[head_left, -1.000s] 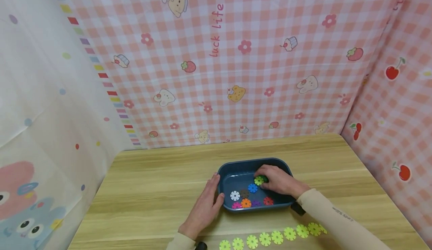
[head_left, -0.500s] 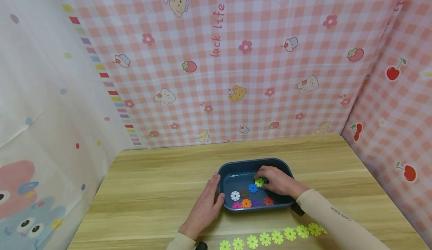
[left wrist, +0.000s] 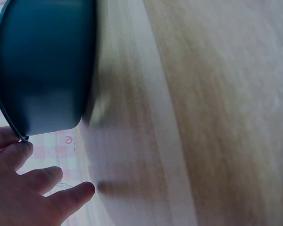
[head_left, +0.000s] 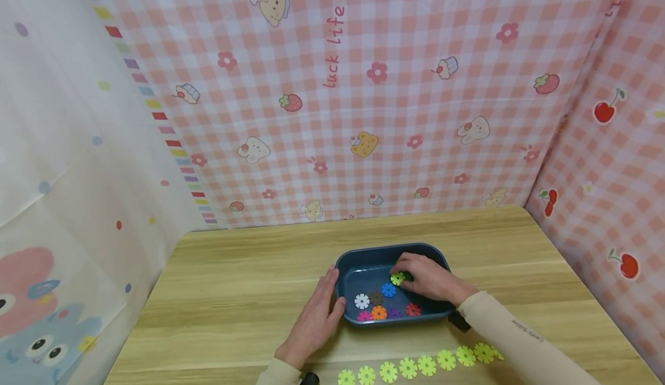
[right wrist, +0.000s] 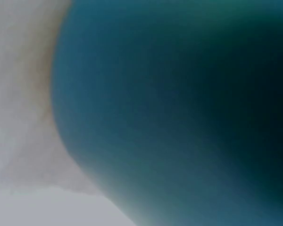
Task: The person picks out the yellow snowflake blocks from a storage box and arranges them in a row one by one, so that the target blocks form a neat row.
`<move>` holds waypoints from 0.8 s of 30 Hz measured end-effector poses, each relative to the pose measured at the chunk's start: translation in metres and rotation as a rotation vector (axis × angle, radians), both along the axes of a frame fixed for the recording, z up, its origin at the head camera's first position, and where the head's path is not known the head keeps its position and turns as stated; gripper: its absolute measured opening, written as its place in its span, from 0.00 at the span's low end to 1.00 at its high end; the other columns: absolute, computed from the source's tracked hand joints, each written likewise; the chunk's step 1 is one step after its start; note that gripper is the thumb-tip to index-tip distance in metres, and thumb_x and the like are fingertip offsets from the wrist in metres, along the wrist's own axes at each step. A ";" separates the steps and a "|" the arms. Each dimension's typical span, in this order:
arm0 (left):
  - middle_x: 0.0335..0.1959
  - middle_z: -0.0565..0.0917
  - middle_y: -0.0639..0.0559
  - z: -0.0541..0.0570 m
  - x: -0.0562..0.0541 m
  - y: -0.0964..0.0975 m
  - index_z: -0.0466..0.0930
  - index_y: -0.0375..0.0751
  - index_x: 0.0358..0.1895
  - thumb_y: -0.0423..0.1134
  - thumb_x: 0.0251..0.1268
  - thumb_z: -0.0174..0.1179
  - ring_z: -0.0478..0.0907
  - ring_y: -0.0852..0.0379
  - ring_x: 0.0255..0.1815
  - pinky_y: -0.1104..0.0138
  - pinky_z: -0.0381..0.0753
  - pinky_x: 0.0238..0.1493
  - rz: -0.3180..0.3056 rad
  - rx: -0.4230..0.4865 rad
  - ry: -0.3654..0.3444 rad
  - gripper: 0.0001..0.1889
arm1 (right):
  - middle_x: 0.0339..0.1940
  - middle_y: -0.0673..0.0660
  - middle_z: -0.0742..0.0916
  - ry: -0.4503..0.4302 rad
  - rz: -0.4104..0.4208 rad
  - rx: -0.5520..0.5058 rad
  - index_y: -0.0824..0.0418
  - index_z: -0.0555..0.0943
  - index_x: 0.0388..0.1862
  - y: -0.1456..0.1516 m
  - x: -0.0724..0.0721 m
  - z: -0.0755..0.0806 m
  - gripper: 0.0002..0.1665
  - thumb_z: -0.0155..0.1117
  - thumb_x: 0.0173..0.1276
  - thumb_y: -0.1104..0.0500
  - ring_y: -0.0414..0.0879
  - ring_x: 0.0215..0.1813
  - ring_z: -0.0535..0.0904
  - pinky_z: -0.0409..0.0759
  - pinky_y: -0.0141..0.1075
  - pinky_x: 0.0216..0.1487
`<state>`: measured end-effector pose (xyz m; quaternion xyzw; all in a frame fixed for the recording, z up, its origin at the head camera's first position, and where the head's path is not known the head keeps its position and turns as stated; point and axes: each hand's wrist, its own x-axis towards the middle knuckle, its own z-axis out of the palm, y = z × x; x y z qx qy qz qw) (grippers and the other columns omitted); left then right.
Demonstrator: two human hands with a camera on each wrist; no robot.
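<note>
A dark blue tray [head_left: 375, 258] holds several small notched plastic discs in the head view. My right hand [head_left: 427, 277] reaches in over its right side and pinches a yellow-green disc [head_left: 397, 279] between thumb and fingers. Partly hidden by that hand is something dark green. Nearby lie a blue disc [head_left: 388, 290], a brown disc [head_left: 376, 298], a white disc [head_left: 362, 301], an orange disc [head_left: 379, 313] and a red disc [head_left: 413, 309]. My left hand [head_left: 314, 318] rests with straight fingers against the tray's left end; the left wrist view shows its fingertips by the rim.
Along the front of the wooden table [head_left: 249, 281] runs a row of yellow-green discs [head_left: 407, 367], its right end hidden by my right sleeve. A checked cloth [head_left: 332, 113] hangs behind the table. The right wrist view is filled by the blurred tray wall [right wrist: 132, 117].
My right hand shifts only slightly inside the tray, and the yellow-green disc shifts a little with it. The left hand and the tray stay put.
</note>
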<state>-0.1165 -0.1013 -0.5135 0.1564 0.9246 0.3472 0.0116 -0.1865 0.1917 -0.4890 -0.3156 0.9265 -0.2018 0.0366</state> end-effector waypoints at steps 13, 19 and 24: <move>0.84 0.55 0.44 0.000 0.001 0.000 0.55 0.37 0.82 0.44 0.83 0.50 0.53 0.38 0.83 0.44 0.57 0.79 0.004 0.004 0.001 0.32 | 0.52 0.52 0.84 0.024 -0.004 -0.053 0.61 0.87 0.56 0.013 0.010 0.018 0.16 0.73 0.70 0.60 0.50 0.54 0.81 0.84 0.50 0.55; 0.84 0.54 0.44 0.000 0.000 0.000 0.55 0.38 0.83 0.45 0.83 0.50 0.52 0.39 0.83 0.44 0.57 0.79 0.009 0.001 -0.006 0.33 | 0.52 0.51 0.83 0.038 0.002 -0.086 0.61 0.87 0.57 0.020 0.017 0.023 0.17 0.72 0.71 0.61 0.49 0.53 0.81 0.85 0.48 0.53; 0.84 0.54 0.45 0.000 0.001 0.001 0.55 0.38 0.83 0.45 0.83 0.50 0.52 0.39 0.83 0.44 0.57 0.79 0.014 0.003 -0.016 0.33 | 0.52 0.50 0.83 0.044 -0.005 -0.107 0.59 0.86 0.58 0.025 0.023 0.026 0.18 0.72 0.70 0.61 0.49 0.54 0.82 0.85 0.48 0.53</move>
